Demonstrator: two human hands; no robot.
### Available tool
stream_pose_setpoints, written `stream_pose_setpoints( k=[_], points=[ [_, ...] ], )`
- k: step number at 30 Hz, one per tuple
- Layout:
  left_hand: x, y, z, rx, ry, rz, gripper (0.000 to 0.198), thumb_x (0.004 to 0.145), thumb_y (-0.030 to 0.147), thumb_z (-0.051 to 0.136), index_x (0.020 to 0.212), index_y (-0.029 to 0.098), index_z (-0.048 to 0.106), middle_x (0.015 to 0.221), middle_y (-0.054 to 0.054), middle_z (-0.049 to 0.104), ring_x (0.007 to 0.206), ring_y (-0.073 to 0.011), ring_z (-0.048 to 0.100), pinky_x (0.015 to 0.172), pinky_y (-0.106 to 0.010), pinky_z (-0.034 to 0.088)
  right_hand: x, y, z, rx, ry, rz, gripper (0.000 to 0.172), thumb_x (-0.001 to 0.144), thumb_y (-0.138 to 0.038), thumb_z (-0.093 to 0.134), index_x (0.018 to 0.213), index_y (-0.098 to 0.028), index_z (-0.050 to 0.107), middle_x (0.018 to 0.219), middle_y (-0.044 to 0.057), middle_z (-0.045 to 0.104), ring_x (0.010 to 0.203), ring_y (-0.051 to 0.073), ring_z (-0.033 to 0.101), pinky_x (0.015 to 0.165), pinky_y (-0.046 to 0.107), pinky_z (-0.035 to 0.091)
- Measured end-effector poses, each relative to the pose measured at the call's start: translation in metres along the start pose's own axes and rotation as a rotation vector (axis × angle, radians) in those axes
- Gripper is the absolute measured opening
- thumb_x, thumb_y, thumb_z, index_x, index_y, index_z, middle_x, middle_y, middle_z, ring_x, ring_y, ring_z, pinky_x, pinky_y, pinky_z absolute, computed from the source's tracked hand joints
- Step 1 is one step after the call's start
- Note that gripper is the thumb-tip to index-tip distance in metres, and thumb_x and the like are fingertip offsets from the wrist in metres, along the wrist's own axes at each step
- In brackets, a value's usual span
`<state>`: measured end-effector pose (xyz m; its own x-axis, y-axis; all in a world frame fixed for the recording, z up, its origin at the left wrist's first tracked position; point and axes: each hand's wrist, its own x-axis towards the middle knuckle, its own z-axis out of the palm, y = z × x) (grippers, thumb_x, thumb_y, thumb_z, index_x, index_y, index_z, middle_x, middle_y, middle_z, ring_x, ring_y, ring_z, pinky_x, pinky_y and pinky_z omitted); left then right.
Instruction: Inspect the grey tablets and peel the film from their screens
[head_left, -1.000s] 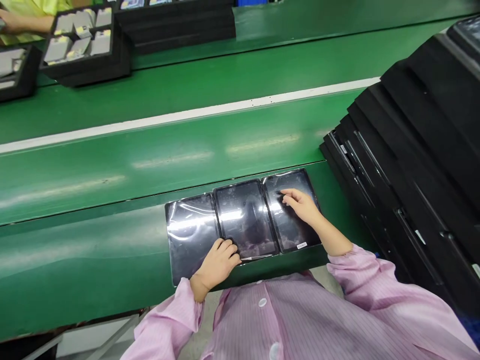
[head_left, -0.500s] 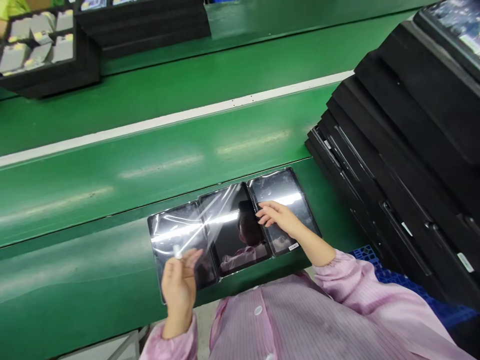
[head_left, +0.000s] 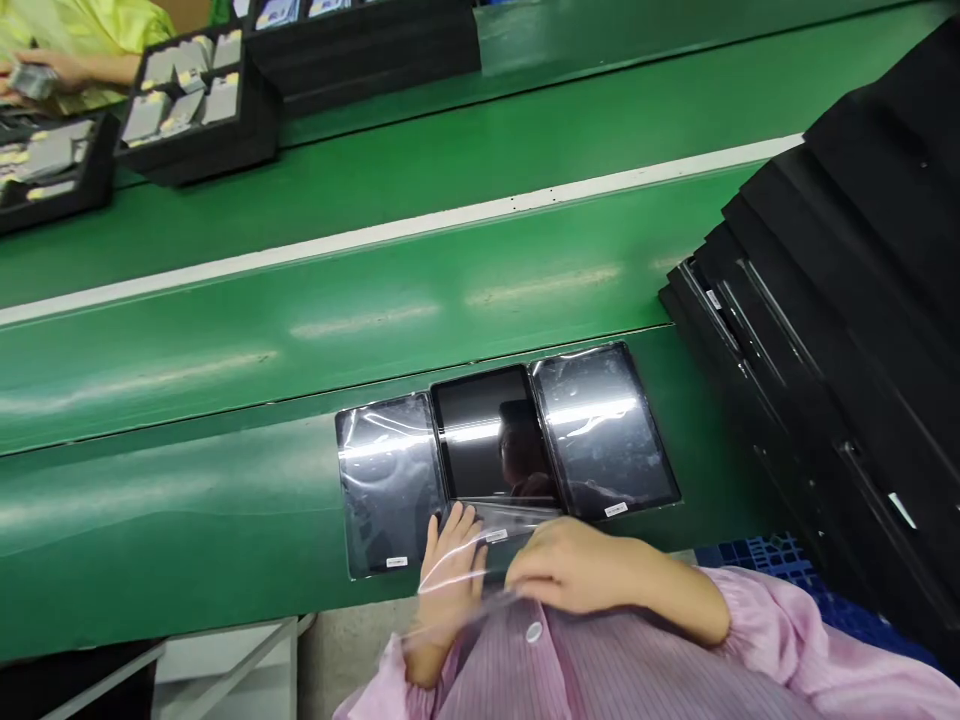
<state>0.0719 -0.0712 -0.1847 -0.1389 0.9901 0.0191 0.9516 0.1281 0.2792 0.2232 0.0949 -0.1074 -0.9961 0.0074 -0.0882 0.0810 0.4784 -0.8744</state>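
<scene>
Three black tablet screens lie side by side: a left tablet [head_left: 390, 470], a middle tablet [head_left: 487, 430] and a right tablet [head_left: 604, 430]. The outer two have wrinkled clear covering; the middle one looks bare and glossy over most of its face. A clear plastic film [head_left: 517, 508] with a small white label stretches across the middle tablet's near edge. My right hand [head_left: 562, 565] pinches this film close to my body. My left hand [head_left: 450, 570] has its fingers stretched out beside the middle tablet's lower left corner, with part of the film passing over it.
A tall, leaning stack of black trays [head_left: 817, 330] with tablets between them stands at the right, by a blue plastic pallet [head_left: 780, 560]. Across the green bench [head_left: 187, 500], black boxes [head_left: 202, 150] hold grey parts. A co-worker in a yellow top [head_left: 97, 30] handles a part there.
The film has come down from above the left and middle tablets to the near edge. My right hand has closed on it; my left hand has opened. The view has shifted left.
</scene>
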Motion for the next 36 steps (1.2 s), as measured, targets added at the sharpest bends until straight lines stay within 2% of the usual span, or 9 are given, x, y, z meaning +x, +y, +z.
stream_pose_setpoints(
  k=[7, 11, 14, 20, 25, 28, 31, 33, 36],
  points=[
    [0.124, 0.017, -0.015, 0.057, -0.053, -0.210, 0.035, 0.085, 0.029, 0.051, 0.117, 0.017, 0.060, 0.120, -0.020, 0.059, 0.119, -0.0389, 0.048, 0.097, -0.062, 0.032, -0.057, 0.074, -0.032, 0.272, 0.861, 0.645, 0.031, 0.083, -0.031, 0.050, 0.111, -0.022, 0.058, 0.100, 0.007, 0.071, 0.092, 0.022, 0.067, 0.084, 0.038, 0.052],
    [0.200, 0.007, -0.008, 0.083, 0.010, -0.332, 0.054, 0.082, 0.041, 0.057, 0.130, 0.017, 0.049, 0.140, -0.023, 0.042, 0.133, -0.0464, 0.025, 0.097, -0.075, 0.013, -0.095, 0.104, -0.041, 0.266, 1.054, 0.791, 0.033, 0.081, -0.037, 0.053, 0.108, -0.020, 0.058, 0.094, 0.008, 0.072, 0.081, 0.022, 0.067, 0.078, 0.038, 0.053],
    [0.215, 0.017, 0.003, 0.172, 0.059, -0.416, 0.060, 0.084, 0.042, 0.052, 0.135, 0.011, 0.043, 0.144, -0.027, 0.033, 0.135, -0.0480, 0.019, 0.096, -0.075, 0.016, -0.107, 0.126, -0.057, 0.166, 1.157, 0.818, 0.033, 0.084, -0.037, 0.048, 0.110, -0.018, 0.057, 0.091, 0.008, 0.071, 0.080, 0.022, 0.067, 0.079, 0.038, 0.052],
    [0.146, 0.087, 0.021, 0.166, -0.223, 0.192, 0.045, 0.089, 0.032, 0.044, 0.130, 0.015, 0.051, 0.139, -0.023, 0.044, 0.132, -0.0393, 0.035, 0.100, -0.064, 0.029, -0.058, 0.179, -0.125, -0.157, 0.981, 0.663, 0.032, 0.083, -0.020, 0.053, 0.114, -0.022, 0.063, 0.115, 0.007, 0.063, 0.107, 0.025, 0.055, 0.096, 0.041, 0.043],
    [0.108, 0.093, 0.026, 0.038, -0.068, 0.262, 0.037, 0.088, 0.029, 0.045, 0.118, 0.013, 0.060, 0.128, -0.023, 0.055, 0.120, -0.0371, 0.051, 0.094, -0.055, 0.042, -0.024, 0.198, -0.157, -0.185, 0.819, 0.572, 0.015, 0.077, -0.012, 0.064, 0.086, -0.021, 0.071, 0.111, 0.005, 0.065, 0.103, 0.025, 0.054, 0.094, 0.041, 0.042],
    [0.120, 0.080, 0.024, -0.215, 0.011, 0.138, 0.029, 0.089, 0.024, 0.042, 0.103, 0.017, 0.066, 0.112, -0.015, 0.068, 0.108, -0.0275, 0.061, 0.091, -0.043, 0.047, -0.024, 0.185, -0.153, -0.236, 0.833, 0.533, 0.012, 0.083, -0.013, 0.059, 0.080, -0.019, 0.069, 0.115, 0.007, 0.064, 0.112, 0.026, 0.048, 0.098, 0.042, 0.037],
    [0.142, 0.073, 0.018, -0.555, 0.027, -0.277, 0.036, 0.085, 0.030, 0.048, 0.118, 0.018, 0.056, 0.091, -0.008, 0.074, 0.092, -0.0222, 0.068, 0.086, -0.039, 0.050, -0.037, 0.151, -0.134, -0.262, 0.776, 0.482, 0.014, 0.086, -0.015, 0.056, 0.078, -0.017, 0.067, 0.105, 0.011, 0.067, 0.108, 0.026, 0.052, 0.094, 0.041, 0.038],
    [0.154, 0.069, 0.012, -0.793, 0.026, -0.556, 0.055, 0.080, 0.033, 0.054, 0.132, 0.017, 0.042, 0.084, -0.004, 0.074, 0.086, -0.0203, 0.069, 0.087, -0.039, 0.050, -0.053, 0.122, -0.114, -0.175, 0.630, 0.410, 0.013, 0.088, -0.018, 0.055, 0.081, -0.016, 0.066, 0.089, 0.009, 0.069, 0.091, 0.024, 0.060, 0.083, 0.037, 0.044],
    [0.162, 0.059, 0.003, -1.061, -0.119, -0.651, 0.042, 0.067, 0.034, 0.067, 0.106, 0.019, 0.063, 0.078, -0.003, 0.074, 0.081, -0.0204, 0.068, 0.084, -0.036, 0.050, -0.088, 0.087, -0.082, 0.227, 0.330, 0.150, 0.013, 0.089, -0.022, 0.054, 0.085, -0.019, 0.066, 0.081, 0.002, 0.071, 0.075, 0.016, 0.065, 0.070, 0.027, 0.048]
  ],
)
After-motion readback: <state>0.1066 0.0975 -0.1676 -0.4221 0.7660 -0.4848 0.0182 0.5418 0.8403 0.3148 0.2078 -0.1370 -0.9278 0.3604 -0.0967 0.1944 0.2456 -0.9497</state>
